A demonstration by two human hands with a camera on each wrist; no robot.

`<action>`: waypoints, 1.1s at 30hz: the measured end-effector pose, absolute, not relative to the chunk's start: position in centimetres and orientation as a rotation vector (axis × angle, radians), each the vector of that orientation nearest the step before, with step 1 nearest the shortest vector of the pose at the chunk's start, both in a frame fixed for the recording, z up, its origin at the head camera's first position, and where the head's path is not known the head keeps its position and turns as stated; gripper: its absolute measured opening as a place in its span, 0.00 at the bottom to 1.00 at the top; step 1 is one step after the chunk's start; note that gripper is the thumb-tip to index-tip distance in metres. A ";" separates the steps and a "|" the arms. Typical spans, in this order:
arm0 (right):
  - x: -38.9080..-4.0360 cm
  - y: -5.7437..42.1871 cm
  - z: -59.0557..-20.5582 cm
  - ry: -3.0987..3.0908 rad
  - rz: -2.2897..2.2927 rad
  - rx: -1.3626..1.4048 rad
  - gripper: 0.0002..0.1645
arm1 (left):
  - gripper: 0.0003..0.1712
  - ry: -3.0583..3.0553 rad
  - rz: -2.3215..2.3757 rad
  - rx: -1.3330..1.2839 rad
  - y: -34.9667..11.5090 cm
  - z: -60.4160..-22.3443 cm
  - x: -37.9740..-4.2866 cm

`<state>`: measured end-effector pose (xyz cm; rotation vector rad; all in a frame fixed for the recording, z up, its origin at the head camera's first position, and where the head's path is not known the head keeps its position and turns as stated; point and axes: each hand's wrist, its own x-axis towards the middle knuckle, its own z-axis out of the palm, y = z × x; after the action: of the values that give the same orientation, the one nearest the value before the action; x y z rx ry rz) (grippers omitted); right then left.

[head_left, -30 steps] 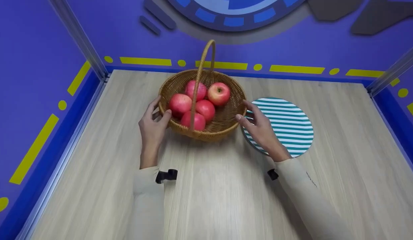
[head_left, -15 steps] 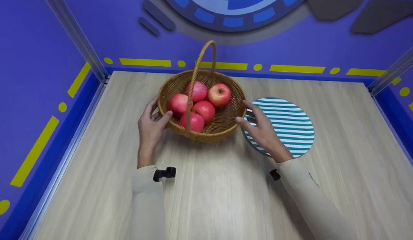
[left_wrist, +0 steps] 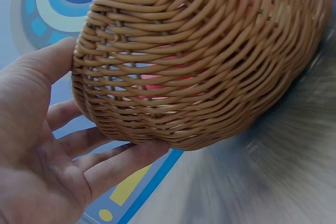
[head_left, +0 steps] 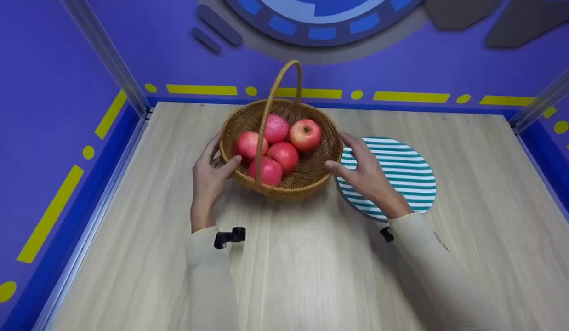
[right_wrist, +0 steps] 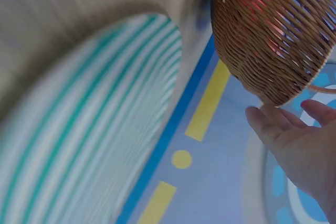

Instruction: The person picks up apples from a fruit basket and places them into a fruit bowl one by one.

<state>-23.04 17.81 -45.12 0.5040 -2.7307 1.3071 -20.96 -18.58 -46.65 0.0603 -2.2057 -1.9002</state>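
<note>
A round wicker basket (head_left: 307, 181) with a tall arched handle (head_left: 270, 103) holds several red apples (head_left: 283, 156). In the head view my left hand (head_left: 211, 177) holds its left side, thumb at the rim and fingers around the outside. The left wrist view shows the fingers of my left hand (left_wrist: 58, 135) spread against the lower weave. On the opposite side my right hand (head_left: 365, 172) holds the basket, its thumb at the rim and its fingers behind the wall. In the right wrist view, the fingertips of my right hand (right_wrist: 299, 135) meet the basket's edge (right_wrist: 275, 51).
A round mat with green and white stripes (head_left: 404, 172) lies on the wooden table (head_left: 303, 276), just right of the basket and partly under my right hand. Blue-purple panels (head_left: 183, 64) with yellow marks enclose the table at the back and both sides.
The basket has shifted slightly right and its handle leans more to the left. My right hand has moved a little right, its fingers now farther around the outside. The striped mat stays put.
</note>
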 end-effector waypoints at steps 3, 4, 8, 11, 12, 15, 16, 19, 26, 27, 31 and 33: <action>-23.7 17.5 -44.1 -2.755 1.194 0.507 0.51 | 0.42 -2.207 -1.873 0.071 -18.5 -46.7 -21.0; -23.9 17.4 -43.7 -2.760 1.166 0.517 0.51 | 0.42 -2.207 -1.871 0.076 -18.5 -46.7 -21.1; -25.0 16.8 -42.4 -2.774 1.092 0.580 0.51 | 0.42 -2.199 -1.890 0.094 -18.5 -46.5 -21.1; -25.8 16.3 -42.0 -2.766 1.061 0.653 0.51 | 0.42 -2.196 -1.907 0.091 -18.6 -46.5 -21.1; -26.0 16.2 -41.9 -2.761 1.067 0.672 0.51 | 0.42 -2.194 -1.908 0.088 -18.6 -46.6 -21.2; -26.5 15.7 -41.8 -2.768 1.075 0.708 0.50 | 0.42 -2.187 -1.907 0.080 -18.5 -46.8 -21.3; -26.7 15.6 -41.8 -2.777 1.077 0.713 0.50 | 0.42 -2.184 -1.903 0.080 -18.5 -46.8 -21.3; -26.9 15.1 -41.9 -2.803 1.075 0.716 0.50 | 0.41 -2.172 -1.897 0.081 -18.4 -46.8 -21.4; -27.5 14.1 -43.1 -2.798 1.055 0.749 0.46 | 0.38 -2.202 -1.909 0.074 -18.7 -46.4 -22.0; -27.5 14.1 -43.3 -2.792 1.054 0.756 0.46 | 0.38 -2.223 -1.911 0.072 -18.9 -46.2 -22.2; -27.5 13.8 -43.7 -2.770 1.054 0.766 0.46 | 0.39 -2.324 -1.891 0.058 -19.7 -45.4 -22.9; -27.6 13.7 -43.7 -2.772 1.049 0.764 0.46 | 0.39 -2.379 -1.849 0.050 -20.1 -45.0 -23.3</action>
<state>-27.56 13.68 -43.74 0.7642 -2.7722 1.0492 -23.33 -20.07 -45.02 0.0500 -2.3787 -1.8490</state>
